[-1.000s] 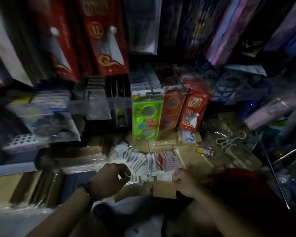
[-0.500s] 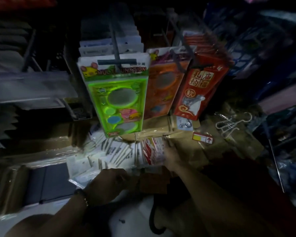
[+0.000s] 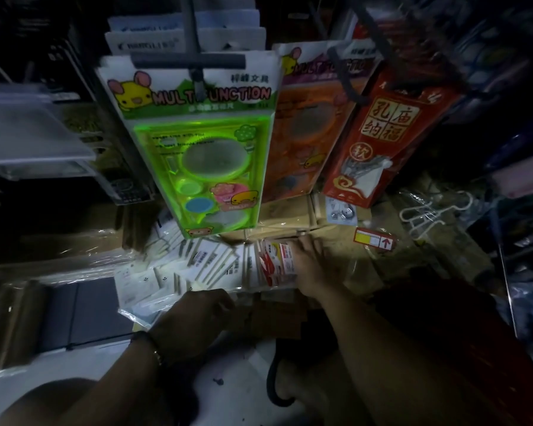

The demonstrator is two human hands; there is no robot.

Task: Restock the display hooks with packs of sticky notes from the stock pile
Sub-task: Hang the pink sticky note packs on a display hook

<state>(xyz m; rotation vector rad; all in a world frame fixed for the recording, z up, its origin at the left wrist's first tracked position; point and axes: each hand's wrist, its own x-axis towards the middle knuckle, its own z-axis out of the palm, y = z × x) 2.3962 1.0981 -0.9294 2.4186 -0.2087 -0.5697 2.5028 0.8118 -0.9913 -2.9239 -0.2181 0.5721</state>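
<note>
I am looking past the large green blister-carded stencil pack (image 3: 197, 155), hanging on its hook, to the fanned row of thin white film-wrapped sticky-note packs (image 3: 203, 265) standing on edge below. My right hand (image 3: 311, 259) is lying against the red-and-white end pack (image 3: 277, 262), grip apart. My left hand (image 3: 194, 315) is sitting in shadow, so I cannot tell its grip. The packs are looking light, slick and bendy, so I am judging a pinch at the top edge safest.

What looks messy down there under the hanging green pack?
The small white sticky-note packs lie fanned and tipped every which way in a loose heap, not a neat stack. A yellow-and-red paper label also lies loose on the brown cardboard, just past the right hand.
</note>
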